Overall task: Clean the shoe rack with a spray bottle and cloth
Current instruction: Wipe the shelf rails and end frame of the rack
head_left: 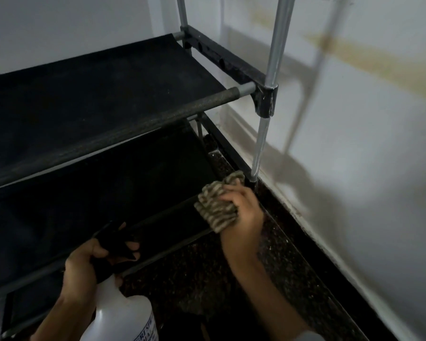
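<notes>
1. The right hand (pixel 244 212) has its fingers clenched around a bunched striped cloth (pixel 217 205), pressed to the right end of the shoe rack's (pixel 108 94) lower front bar.
2. The left hand (pixel 84 264) grips the black trigger head of a white spray bottle (pixel 123 313), just in front of that bar.
3. The rack stands beside a white wall (pixel 354 119).
</notes>
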Demonstrator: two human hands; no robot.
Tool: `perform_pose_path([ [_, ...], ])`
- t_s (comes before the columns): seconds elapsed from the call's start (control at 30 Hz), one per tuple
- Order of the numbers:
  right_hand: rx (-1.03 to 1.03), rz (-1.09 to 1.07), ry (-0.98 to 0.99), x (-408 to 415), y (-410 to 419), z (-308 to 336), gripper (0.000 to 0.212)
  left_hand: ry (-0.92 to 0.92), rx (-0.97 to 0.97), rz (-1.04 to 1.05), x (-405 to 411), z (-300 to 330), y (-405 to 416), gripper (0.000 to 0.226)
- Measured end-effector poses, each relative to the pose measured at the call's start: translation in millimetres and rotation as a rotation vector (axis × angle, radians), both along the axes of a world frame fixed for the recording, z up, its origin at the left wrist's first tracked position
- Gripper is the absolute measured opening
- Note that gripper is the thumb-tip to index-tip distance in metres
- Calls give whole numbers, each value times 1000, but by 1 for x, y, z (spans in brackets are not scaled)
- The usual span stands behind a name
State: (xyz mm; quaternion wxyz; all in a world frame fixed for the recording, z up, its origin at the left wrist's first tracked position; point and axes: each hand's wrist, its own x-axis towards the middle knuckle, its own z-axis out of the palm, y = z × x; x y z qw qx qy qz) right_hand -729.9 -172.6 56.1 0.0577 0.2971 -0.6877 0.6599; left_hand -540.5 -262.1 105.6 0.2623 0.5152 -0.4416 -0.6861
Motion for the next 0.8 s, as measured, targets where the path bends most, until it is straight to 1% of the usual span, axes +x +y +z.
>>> perform_pose_path([
  [0.07, 56, 72, -19, 9, -5, -4, 10, 21, 7, -10, -2, 3, 2, 57],
  [0.1, 56, 145, -7, 12, -3, -6, 6, 35, 13, -4, -3, 3, 2, 57],
  [0.2, 126, 467, 62, 14, 9, -5, 14, 65, 27, 7, -2, 1, 3, 60],
  [0.23, 170, 567, 89, 9, 12, -6, 14, 64, 30, 10, -2, 1, 2, 60],
  [0.27, 215, 609, 111, 4, 14, -5, 9, 57, 28, 12, -2, 0, 2, 59],
  [0.3, 233, 572, 123, -1, 15, -7, 3, 55, 25, 12, -3, 0, 2, 59],
  [0.33, 212, 471, 90, -6, 14, -6, 16, 56, 21, 11, -3, 1, 2, 59],
  [0.37, 168, 347, 47, -9, 13, -7, 22, 56, 22, 8, -3, 2, 2, 58],
  [0.4, 105, 236, -18, -7, 12, -7, 21, 50, 22, 1, -3, 2, 2, 58],
  [0.43, 59, 183, -75, 0, 10, -5, 18, 47, 22, -4, -3, 3, 2, 58],
  [0.47, 59, 192, -70, 13, 7, -3, 15, 48, 22, -7, -3, 3, 3, 59],
  [0.5, 80, 255, -12, 29, 5, -1, 12, 57, 23, -10, -3, 3, 3, 61],
  [0.57, 164, 525, 71, 57, 3, -5, 8, 66, 25, -19, -2, 1, 4, 64],
  [0.6, 195, 616, 83, 63, 4, -5, 7, 74, 27, -20, -3, 1, 5, 63],
  [0.63, 193, 636, 71, 61, 5, -5, 5, 86, 32, -14, -3, 1, 5, 61],
  [0.67, 156, 597, 47, 54, 5, -3, 5, 90, 30, -9, -3, 1, 5, 60],
  [0.7, 107, 514, 25, 44, 6, -1, 11, 83, 22, -11, -3, 0, 4, 61],
  [0.73, 82, 419, 11, 30, 7, 1, 22, 72, 9, -9, -3, -1, 3, 62],
  [0.8, 109, 256, 41, 0, 9, 3, 44, 55, 2, 4, -1, -4, 0, 59],
])
